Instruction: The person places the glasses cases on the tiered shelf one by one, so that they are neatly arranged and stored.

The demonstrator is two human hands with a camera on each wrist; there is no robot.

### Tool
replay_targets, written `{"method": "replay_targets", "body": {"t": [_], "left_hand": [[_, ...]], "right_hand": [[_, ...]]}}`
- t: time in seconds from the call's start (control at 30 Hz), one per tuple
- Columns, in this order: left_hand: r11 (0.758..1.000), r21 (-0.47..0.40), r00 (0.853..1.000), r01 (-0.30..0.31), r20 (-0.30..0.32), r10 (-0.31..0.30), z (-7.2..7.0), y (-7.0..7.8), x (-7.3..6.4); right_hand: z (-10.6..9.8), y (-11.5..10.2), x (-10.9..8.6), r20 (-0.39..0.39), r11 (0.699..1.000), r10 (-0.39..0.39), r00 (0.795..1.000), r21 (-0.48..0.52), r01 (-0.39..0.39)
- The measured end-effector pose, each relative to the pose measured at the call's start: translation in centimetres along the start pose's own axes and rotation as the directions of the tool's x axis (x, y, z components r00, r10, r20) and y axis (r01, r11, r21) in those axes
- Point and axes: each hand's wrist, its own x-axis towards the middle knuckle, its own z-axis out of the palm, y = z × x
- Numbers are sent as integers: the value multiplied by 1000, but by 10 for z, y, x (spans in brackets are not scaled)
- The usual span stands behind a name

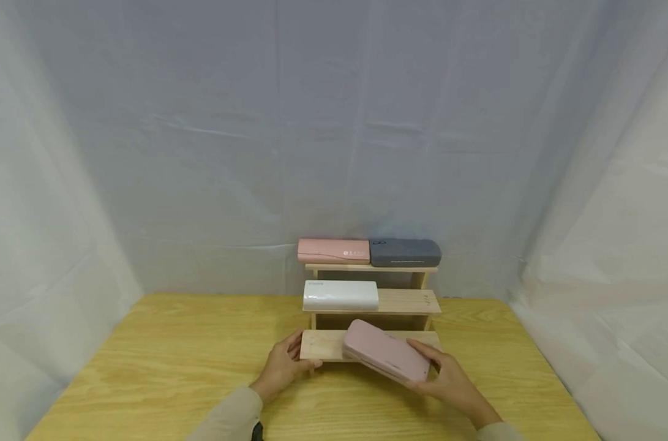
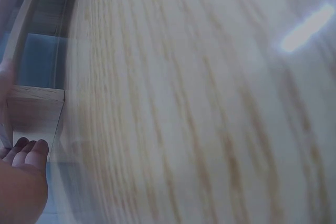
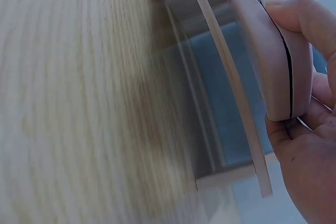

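A pale pink glasses case [image 1: 386,350] tilts across the lowest step of a wooden stepped rack [image 1: 324,346]. My right hand [image 1: 446,380] grips its right end, thumb on the near side and fingers over the far edge. In the right wrist view the case [image 3: 273,45] shows a dark seam, with the thumb pressed beside it. At the rack's left end, my left hand [image 1: 284,364] holds the lowest board, thumb in front and fingers round the side. The left wrist view shows those fingers [image 2: 37,153] beside the wooden support.
On the top step lie a salmon-pink case [image 1: 334,251] and a dark blue-grey case [image 1: 404,252] end to end. A white case [image 1: 340,295] occupies the left of the middle step. The rack stands on a wood-grain table [image 1: 190,361], with pale curtains [image 1: 212,153] behind and on both sides.
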Motion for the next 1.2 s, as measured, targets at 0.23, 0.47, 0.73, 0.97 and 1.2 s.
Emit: {"method": "replay_targets", "body": {"t": [0.23,0.47,0.73,0.97,1.2], "left_hand": [[1000,-10,1000,-18,5,18,0,-1,2],[1000,-5,1000,-9,3,9,0,-2,2],[1000,-6,1000,-4,3,4,0,0,0],[1000,-8,1000,-16,4,16,-1,1,-1],[999,-4,999,-45,10,45,-2,-2,-1]], "right_hand": [[8,-6,15,58,1000,8,998,-6,-8],[19,-7,31,71,1000,8,997,-6,-7],[31,-11,45,87,999,-12,996,-37,16],[35,-19,57,170,1000,-10,985,-17,13],[36,-23,65,260,998,-5,966,-62,22]]}}
